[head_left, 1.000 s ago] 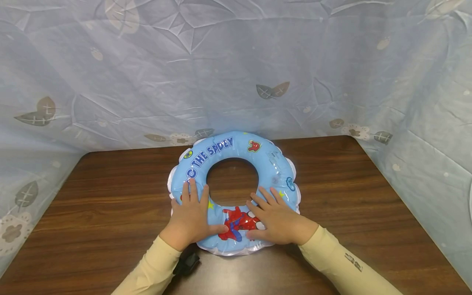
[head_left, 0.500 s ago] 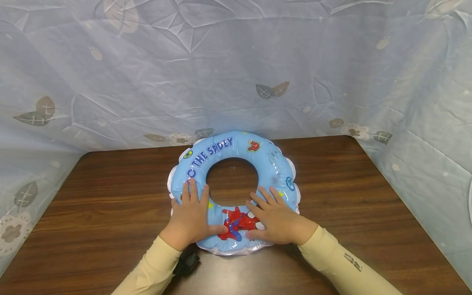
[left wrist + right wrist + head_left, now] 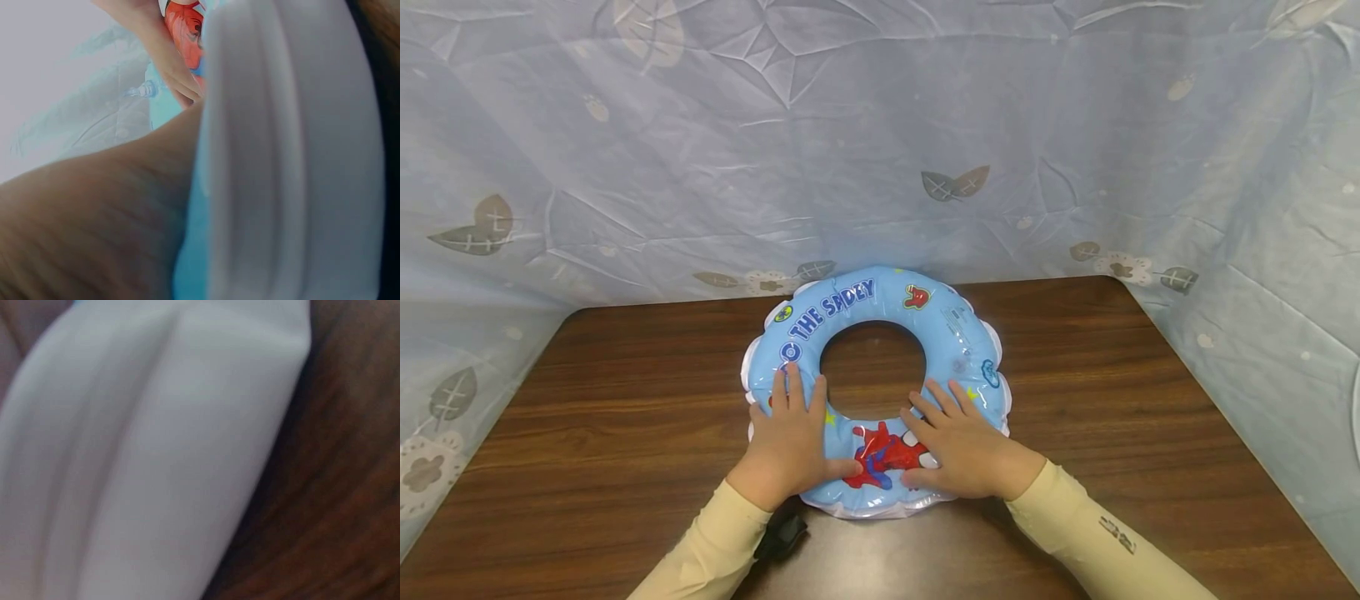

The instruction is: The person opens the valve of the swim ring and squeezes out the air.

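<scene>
Blue inflatable ring (image 3: pixel 887 308) lies beneath our spread left hand (image 3: pixel 786 446) and right hand (image 3: pixel 966 450), neither gripping, its far arc reaching mid-frame.

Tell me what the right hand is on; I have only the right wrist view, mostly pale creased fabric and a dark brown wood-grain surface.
Observer: In the head view, the right hand rests with fingers spread on a light-blue, ring-shaped inflatable plastic swim ring.
Operator: Locate the other one for me.
Observer: The left hand rests on that same swim ring, opposite the right hand, across a red-and-blue printed cartoon figure.
Operator: Add something from the left wrist view.
Observer: It shows a small, clear, rounded nub at the swim ring's edge; perhaps a valve, but I can't be sure.
</scene>
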{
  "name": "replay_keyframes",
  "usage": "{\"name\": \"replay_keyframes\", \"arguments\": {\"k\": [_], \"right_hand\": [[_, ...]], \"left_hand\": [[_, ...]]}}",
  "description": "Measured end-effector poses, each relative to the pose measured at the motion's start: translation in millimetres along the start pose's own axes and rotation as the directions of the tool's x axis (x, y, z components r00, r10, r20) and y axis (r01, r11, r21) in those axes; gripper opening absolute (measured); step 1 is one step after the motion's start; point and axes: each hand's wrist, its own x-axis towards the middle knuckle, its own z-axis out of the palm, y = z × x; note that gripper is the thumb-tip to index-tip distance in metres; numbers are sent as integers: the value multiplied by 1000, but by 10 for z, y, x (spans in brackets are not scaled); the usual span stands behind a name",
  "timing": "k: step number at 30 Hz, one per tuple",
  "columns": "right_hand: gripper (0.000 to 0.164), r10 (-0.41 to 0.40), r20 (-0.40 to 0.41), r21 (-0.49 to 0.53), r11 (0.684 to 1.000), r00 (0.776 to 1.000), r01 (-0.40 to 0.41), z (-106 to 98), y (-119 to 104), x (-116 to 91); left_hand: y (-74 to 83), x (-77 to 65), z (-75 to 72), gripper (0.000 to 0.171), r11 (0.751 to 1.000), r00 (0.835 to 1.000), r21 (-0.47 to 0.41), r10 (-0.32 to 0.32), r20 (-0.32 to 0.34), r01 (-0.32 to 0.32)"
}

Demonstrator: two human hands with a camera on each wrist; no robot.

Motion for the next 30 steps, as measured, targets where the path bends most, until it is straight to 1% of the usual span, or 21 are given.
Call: {"name": "replay_keyframes", "arguments": {"k": [9, 16, 23, 30], "right_hand": [[87, 3, 15, 5, 1000, 1000, -3, -11, -2, 1], [90, -13, 60, 70, 998, 998, 9, -13, 46, 13], [91, -18, 83, 79, 997, 996, 12, -21, 48, 15], [93, -32, 118, 130, 991, 992, 17, -19, 111, 42]], "left_hand": [[7, -10, -21, 125, 1000, 1000, 8, 11, 4, -11], [5, -12, -19, 125, 1000, 1000, -2, 12, -1, -12], [-3, -20, -1, 124, 1000, 1000, 3, 16, -4, -16], [-3, -15, -13, 124, 1000, 1000, -5, 17, -4, -17]]}}
